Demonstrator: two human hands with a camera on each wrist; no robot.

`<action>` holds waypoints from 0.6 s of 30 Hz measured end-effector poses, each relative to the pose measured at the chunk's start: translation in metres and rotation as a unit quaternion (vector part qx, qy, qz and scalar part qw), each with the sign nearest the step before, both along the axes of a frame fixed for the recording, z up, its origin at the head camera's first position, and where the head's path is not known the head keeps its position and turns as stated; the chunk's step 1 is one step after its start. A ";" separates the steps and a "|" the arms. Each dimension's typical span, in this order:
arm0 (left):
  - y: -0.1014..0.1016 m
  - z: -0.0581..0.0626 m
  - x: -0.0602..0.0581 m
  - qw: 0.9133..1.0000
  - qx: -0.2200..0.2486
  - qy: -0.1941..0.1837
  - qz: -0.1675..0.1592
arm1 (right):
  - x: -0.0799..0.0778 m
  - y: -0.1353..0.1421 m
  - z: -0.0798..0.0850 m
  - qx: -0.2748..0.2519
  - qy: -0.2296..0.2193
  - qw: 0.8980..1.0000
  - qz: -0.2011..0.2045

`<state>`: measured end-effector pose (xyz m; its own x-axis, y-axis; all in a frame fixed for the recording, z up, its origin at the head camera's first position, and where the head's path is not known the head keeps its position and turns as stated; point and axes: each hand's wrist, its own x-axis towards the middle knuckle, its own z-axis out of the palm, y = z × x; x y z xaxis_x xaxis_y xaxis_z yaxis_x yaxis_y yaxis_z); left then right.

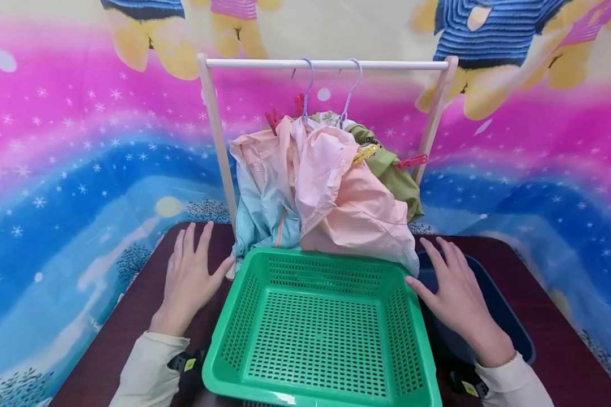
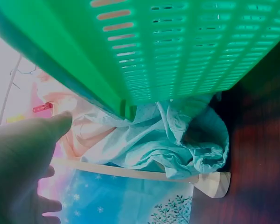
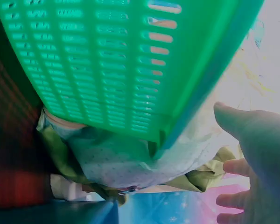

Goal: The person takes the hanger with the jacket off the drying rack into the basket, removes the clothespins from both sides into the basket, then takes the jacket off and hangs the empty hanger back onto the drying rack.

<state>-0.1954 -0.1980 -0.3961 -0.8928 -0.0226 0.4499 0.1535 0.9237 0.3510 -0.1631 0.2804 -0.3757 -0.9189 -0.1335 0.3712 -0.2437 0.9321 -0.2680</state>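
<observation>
My left hand point(image 1: 187, 282) is held out with fingers spread, left of a green perforated plastic basket point(image 1: 315, 339). On the other side, my right hand point(image 1: 460, 297) is spread the same way, its thumb close to the basket's right back corner. Whether either thumb touches the rim, I cannot tell. Behind the basket, a pale pink and light blue garment point(image 1: 361, 209) hangs from a lilac hanger point(image 1: 312, 93). Further back is an olive green garment point(image 1: 404, 189), under a second hanger point(image 1: 356, 90). The left wrist view shows the blue cloth point(image 2: 163, 144) bunched behind the basket.
A small rack with a white bar point(image 1: 397, 65) and wooden legs stands at the back of the dark table point(image 1: 112, 339). Red clips point(image 1: 412, 161) and a yellow clip point(image 1: 365, 154) are on the clothes. A dark blue bin point(image 1: 509, 322) sits under my right hand.
</observation>
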 end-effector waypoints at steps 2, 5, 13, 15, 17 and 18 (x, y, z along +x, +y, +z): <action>0.001 0.002 -0.004 1.000 0.007 0.023 -0.004 | -0.001 0.000 0.003 0.006 0.025 1.000 0.004; 0.003 0.005 -0.009 0.999 0.019 0.047 -0.008 | -0.004 -0.001 0.008 0.015 0.054 0.998 0.012; 0.010 0.012 -0.023 0.995 0.036 0.092 -0.017 | -0.006 -0.006 0.018 0.026 0.076 0.996 0.025; 0.011 0.014 -0.026 0.994 0.040 0.099 -0.020 | -0.007 -0.007 0.021 0.031 0.080 0.996 0.029; 0.012 0.016 -0.030 0.993 0.043 0.106 -0.023 | -0.009 -0.007 0.024 0.037 0.083 0.995 0.034; 0.012 0.017 -0.033 0.993 0.045 0.108 -0.025 | -0.009 -0.007 0.026 0.040 0.085 0.995 0.035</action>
